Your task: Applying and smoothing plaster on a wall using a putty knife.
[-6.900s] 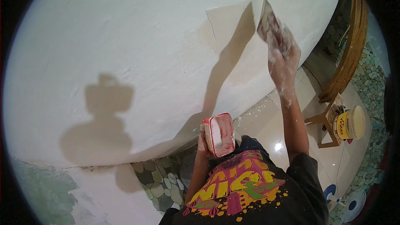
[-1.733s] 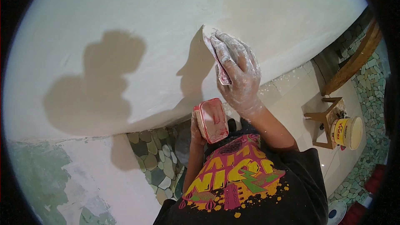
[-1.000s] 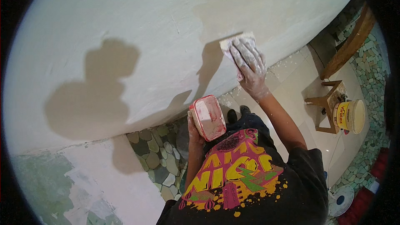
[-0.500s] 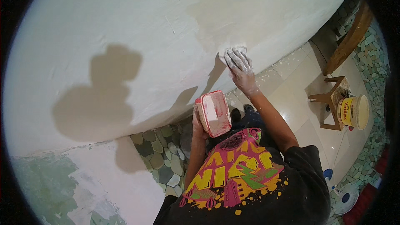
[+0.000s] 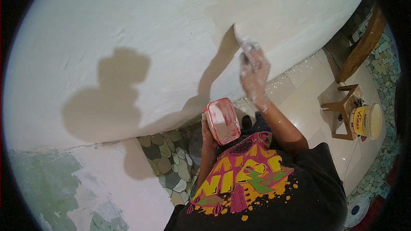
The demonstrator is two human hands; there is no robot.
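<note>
A pale curved white wall (image 5: 171, 13) fills the upper view, with a beige patch at its right. My right hand (image 5: 254, 70), coated in white paste and slightly blurred, grips a flat putty spreader (image 5: 239, 36) edge-on at the patch; whether the blade touches is unclear. My left hand (image 5: 207, 132) holds a red-rimmed plastic container (image 5: 222, 119) with pale paste inside, low near my body. Shadows of my head and arm fall on the wall.
A wooden stool (image 5: 342, 111) and yellow-labelled bucket (image 5: 368, 120) stand on pale tiles (image 5: 291, 98) at right. Also there: a curved wooden beam (image 5: 361, 47), pebble tiling (image 5: 171, 171), a fan (image 5: 355, 214), and a patchy green-and-white surface (image 5: 51, 184) at lower left.
Over the last half second my right hand has moved up and the spreader has turned from flat to edge-on. The container remains in my left hand, shifted only slightly.
</note>
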